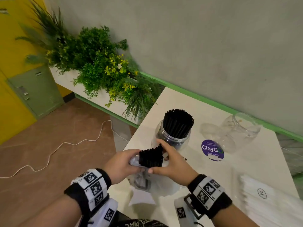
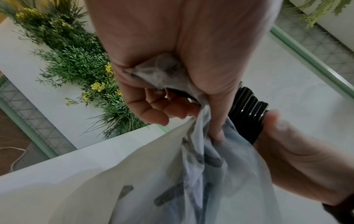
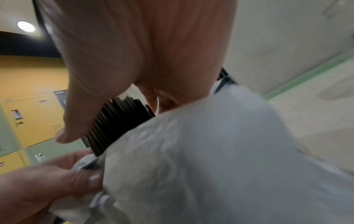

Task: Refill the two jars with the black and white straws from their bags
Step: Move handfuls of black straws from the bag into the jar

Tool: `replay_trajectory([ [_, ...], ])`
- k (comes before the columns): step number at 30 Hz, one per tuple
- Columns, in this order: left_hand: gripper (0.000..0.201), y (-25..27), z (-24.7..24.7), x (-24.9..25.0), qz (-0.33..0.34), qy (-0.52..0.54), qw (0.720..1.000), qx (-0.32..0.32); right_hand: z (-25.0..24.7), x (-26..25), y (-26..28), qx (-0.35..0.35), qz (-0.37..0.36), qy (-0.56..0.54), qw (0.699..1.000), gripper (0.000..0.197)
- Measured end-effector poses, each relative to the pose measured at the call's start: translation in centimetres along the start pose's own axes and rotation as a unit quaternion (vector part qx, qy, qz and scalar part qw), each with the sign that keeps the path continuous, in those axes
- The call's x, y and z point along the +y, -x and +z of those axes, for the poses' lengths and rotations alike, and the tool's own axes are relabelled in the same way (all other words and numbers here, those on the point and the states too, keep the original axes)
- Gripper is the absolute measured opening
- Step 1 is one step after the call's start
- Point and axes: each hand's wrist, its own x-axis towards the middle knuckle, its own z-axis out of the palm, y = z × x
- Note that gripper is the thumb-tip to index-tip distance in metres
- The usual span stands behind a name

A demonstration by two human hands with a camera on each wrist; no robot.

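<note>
right now both hands meet over the near left part of the white table (image 1: 246, 169), just in front of the clear plastic jar packed with black straws (image 1: 173, 133). the left hand (image 1: 121, 166) has its fingers curled tight into the crumpled translucent plastic bag with dark print (image 1: 144, 182); the left wrist view shows the film bunched inside the fist and hanging down below it. the right hand (image 1: 172, 163) wraps the loose bundle of black straws (image 1: 151, 157) that sticks out of the bag's mouth, thumb on the near side and fingers round the far side, clamped on the bundle. the bundle's long axis runs nearly upright, tilted a little away from the person, with the open cut ends pointing up and toward the jar and the lower ends hidden inside the bag.

in the jar the straws stand upright, leaning slightly toward the wall, and rise well above the rim. to its right a second clear plastic jar (image 1: 241, 126) lies on its side near the wall. between the two jars, closer to the person, a round purple sticker reading "claygo" (image 1: 212, 149) sits on the tabletop. at the near right edge lies a flat bag of white straws (image 1: 268, 202), blurred, long axis running toward the person. green artificial plants with yellow flowers (image 1: 98, 66) fill a white planter left of the table.
</note>
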Motion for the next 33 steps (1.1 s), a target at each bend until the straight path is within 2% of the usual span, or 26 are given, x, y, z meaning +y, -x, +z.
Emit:
replay_trajectory([
  [2, 0.032, 0.0, 0.3, 0.1, 0.004, -0.006, 1.000, -0.002, 0.7, -0.2, -0.2, 0.025, -0.014, -0.006, 1.000, 0.059],
  [4, 0.030, 0.1, 0.4, 0.2, 0.006, -0.012, 1.000, 0.004, 1.0, -0.5, -0.1, 0.061, -0.013, -0.038, 0.997, 0.041],
  [9, 0.032, 0.3, 0.2, -0.3, -0.018, -0.017, 1.000, 0.016, 0.1, -1.9, 0.7, 0.082, -0.029, -0.138, 0.987, 0.034],
  [13, 0.061, 0.2, 0.2, -0.8, -0.038, -0.029, 0.999, 0.020, -2.4, -4.1, 1.1, 0.148, -0.041, -0.180, 0.972, 0.025],
  [17, 0.060, -0.1, 0.3, -1.0, -0.037, -0.035, 0.999, 0.015, -5.5, -6.9, 1.0, 0.220, -0.068, -0.220, 0.948, 0.008],
  [19, 0.051, -0.2, 0.2, -0.8, -0.031, -0.038, 0.999, 0.013, -6.8, -7.8, 0.7, 0.240, -0.066, -0.273, 0.929, 0.010],
  [21, 0.033, -0.2, 0.1, -0.5, -0.024, -0.047, 0.999, 0.010, -8.1, -8.2, 0.2, 0.252, -0.062, -0.302, 0.917, 0.013],
  [24, 0.030, -0.2, 0.0, -0.3, -0.017, -0.052, 0.999, 0.005, -10.4, -8.8, -0.3, 0.268, -0.068, -0.322, 0.905, 0.015],
  [33, 0.069, -0.5, -0.3, -0.9, -0.035, -0.038, 0.999, -0.006, -15.1, -9.7, -1.7, 0.378, -0.136, -0.333, 0.853, 0.017],
])
